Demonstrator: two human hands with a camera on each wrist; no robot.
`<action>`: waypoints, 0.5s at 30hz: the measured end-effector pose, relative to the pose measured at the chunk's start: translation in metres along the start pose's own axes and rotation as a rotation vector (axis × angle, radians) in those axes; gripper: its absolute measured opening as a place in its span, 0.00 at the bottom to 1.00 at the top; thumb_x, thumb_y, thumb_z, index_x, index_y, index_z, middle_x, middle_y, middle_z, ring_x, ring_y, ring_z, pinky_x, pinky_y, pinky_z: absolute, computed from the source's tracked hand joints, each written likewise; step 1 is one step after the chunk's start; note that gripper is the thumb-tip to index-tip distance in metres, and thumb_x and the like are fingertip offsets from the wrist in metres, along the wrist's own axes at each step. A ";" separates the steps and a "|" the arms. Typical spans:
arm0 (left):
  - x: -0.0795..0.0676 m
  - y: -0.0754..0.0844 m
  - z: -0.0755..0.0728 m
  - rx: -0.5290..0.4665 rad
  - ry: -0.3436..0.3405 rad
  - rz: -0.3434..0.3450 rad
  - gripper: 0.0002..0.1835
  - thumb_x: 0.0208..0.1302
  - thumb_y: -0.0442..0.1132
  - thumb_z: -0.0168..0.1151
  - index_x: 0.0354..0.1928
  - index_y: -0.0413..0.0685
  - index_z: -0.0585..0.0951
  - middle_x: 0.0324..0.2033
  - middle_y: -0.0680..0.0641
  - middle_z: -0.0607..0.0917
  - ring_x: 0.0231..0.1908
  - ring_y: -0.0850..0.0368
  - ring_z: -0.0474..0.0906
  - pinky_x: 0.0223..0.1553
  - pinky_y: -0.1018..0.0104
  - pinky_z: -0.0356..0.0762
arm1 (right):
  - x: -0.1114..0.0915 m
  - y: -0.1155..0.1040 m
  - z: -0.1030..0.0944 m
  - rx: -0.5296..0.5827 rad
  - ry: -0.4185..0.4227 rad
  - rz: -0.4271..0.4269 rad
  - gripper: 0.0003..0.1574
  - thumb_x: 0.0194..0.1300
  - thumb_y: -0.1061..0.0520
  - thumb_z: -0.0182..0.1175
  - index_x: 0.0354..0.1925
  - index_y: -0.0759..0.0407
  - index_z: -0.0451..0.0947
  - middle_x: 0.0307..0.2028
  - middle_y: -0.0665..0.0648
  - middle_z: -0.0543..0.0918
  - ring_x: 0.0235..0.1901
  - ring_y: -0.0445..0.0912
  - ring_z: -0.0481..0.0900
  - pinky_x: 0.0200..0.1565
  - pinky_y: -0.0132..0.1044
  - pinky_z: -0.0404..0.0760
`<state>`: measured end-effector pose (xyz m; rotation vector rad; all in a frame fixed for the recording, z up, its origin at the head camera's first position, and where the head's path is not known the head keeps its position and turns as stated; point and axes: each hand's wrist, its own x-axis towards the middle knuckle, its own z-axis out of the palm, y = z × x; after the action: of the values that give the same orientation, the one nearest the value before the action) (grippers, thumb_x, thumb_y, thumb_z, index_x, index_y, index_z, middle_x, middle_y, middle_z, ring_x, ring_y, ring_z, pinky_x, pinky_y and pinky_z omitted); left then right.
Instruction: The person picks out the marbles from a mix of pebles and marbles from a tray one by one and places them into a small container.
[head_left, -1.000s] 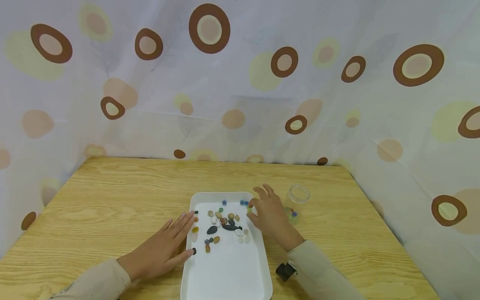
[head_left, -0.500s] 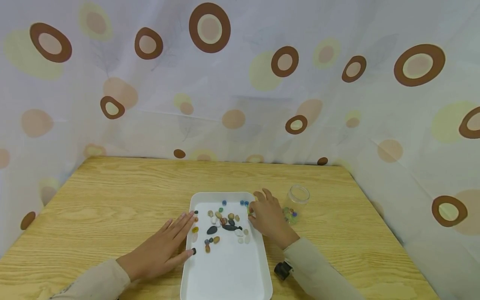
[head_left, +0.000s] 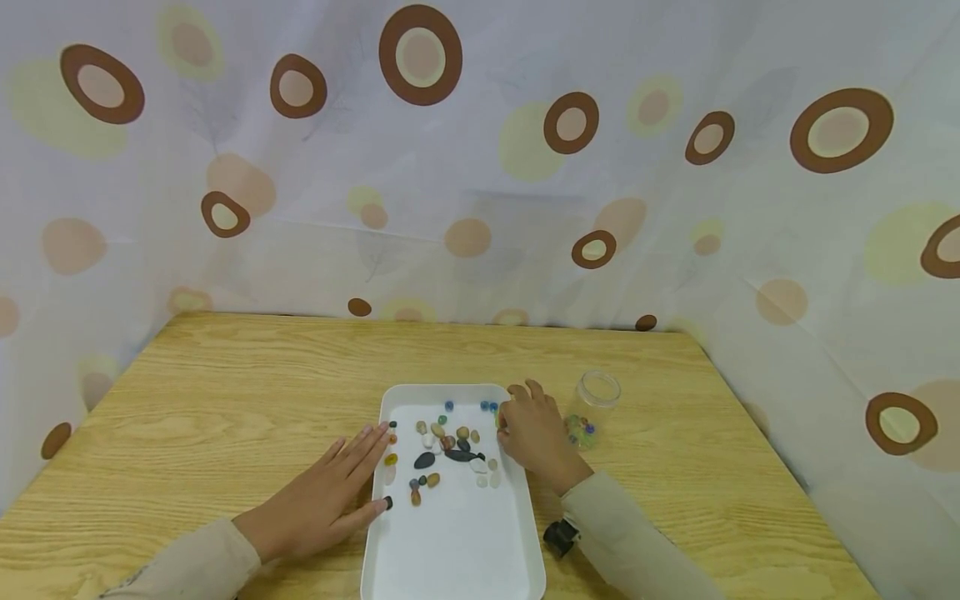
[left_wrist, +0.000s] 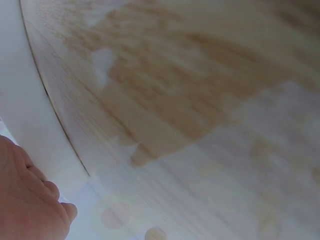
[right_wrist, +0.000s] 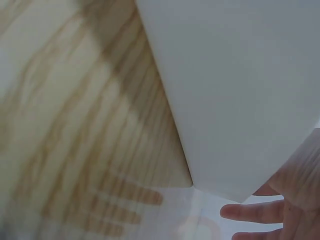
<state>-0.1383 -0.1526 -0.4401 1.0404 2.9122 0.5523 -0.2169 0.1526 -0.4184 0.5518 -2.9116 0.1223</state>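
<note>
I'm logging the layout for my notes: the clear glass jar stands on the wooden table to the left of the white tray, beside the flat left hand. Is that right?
Not quite. The head view shows the clear glass jar on the wooden table to the right of the white tray, beside the right hand. The left hand does lie flat at the tray's left edge.

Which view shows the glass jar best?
The head view: the whole glass jar shows upright on the table, right of the white tray, beside the right hand. Neither wrist view shows it, only blurred tray edge, wood and fingers.
</note>
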 end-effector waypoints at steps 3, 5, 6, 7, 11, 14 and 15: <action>0.000 0.000 0.000 0.016 0.005 0.003 0.41 0.72 0.61 0.42 0.75 0.43 0.48 0.75 0.47 0.46 0.74 0.50 0.42 0.71 0.48 0.43 | 0.000 0.000 0.001 -0.001 -0.006 0.001 0.09 0.53 0.55 0.71 0.20 0.50 0.82 0.55 0.63 0.78 0.62 0.65 0.66 0.54 0.61 0.73; 0.000 0.000 0.000 0.026 0.008 0.005 0.41 0.72 0.61 0.42 0.75 0.43 0.48 0.75 0.46 0.47 0.74 0.50 0.43 0.70 0.44 0.46 | 0.000 -0.001 0.000 -0.002 -0.006 -0.001 0.09 0.53 0.55 0.71 0.20 0.51 0.82 0.55 0.63 0.78 0.62 0.65 0.66 0.55 0.60 0.73; 0.000 0.000 0.000 0.026 0.008 0.005 0.41 0.72 0.61 0.42 0.75 0.43 0.48 0.75 0.46 0.47 0.74 0.50 0.43 0.69 0.44 0.46 | 0.000 -0.001 0.000 -0.002 -0.006 -0.002 0.09 0.53 0.56 0.71 0.20 0.51 0.82 0.55 0.64 0.78 0.62 0.65 0.66 0.55 0.60 0.73; 0.000 0.001 0.000 0.023 0.008 0.005 0.41 0.72 0.61 0.42 0.75 0.43 0.48 0.75 0.46 0.47 0.74 0.50 0.43 0.69 0.44 0.46 | 0.000 -0.001 -0.001 -0.003 -0.004 -0.003 0.09 0.53 0.56 0.71 0.20 0.51 0.82 0.55 0.64 0.78 0.62 0.65 0.66 0.55 0.60 0.73; -0.001 0.001 -0.001 0.010 0.008 0.003 0.40 0.72 0.60 0.43 0.75 0.43 0.48 0.75 0.47 0.46 0.74 0.50 0.42 0.70 0.46 0.45 | -0.001 -0.003 -0.003 -0.005 0.000 -0.007 0.09 0.53 0.56 0.71 0.20 0.52 0.82 0.55 0.64 0.78 0.62 0.65 0.66 0.54 0.60 0.73; -0.001 0.002 -0.002 -0.002 0.004 0.000 0.40 0.72 0.60 0.43 0.75 0.43 0.48 0.75 0.47 0.46 0.74 0.51 0.42 0.72 0.50 0.42 | -0.002 -0.004 -0.006 -0.008 0.014 -0.013 0.08 0.53 0.55 0.71 0.22 0.52 0.83 0.56 0.64 0.78 0.62 0.65 0.66 0.54 0.60 0.74; -0.001 0.002 -0.002 -0.003 0.002 -0.001 0.40 0.72 0.60 0.43 0.75 0.43 0.48 0.75 0.47 0.46 0.74 0.51 0.42 0.72 0.52 0.41 | -0.003 -0.004 -0.007 -0.009 0.023 -0.016 0.07 0.53 0.55 0.71 0.22 0.53 0.83 0.56 0.64 0.78 0.62 0.65 0.67 0.54 0.60 0.74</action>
<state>-0.1371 -0.1525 -0.4374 1.0383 2.9126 0.5585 -0.2118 0.1506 -0.4117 0.5682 -2.8834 0.1120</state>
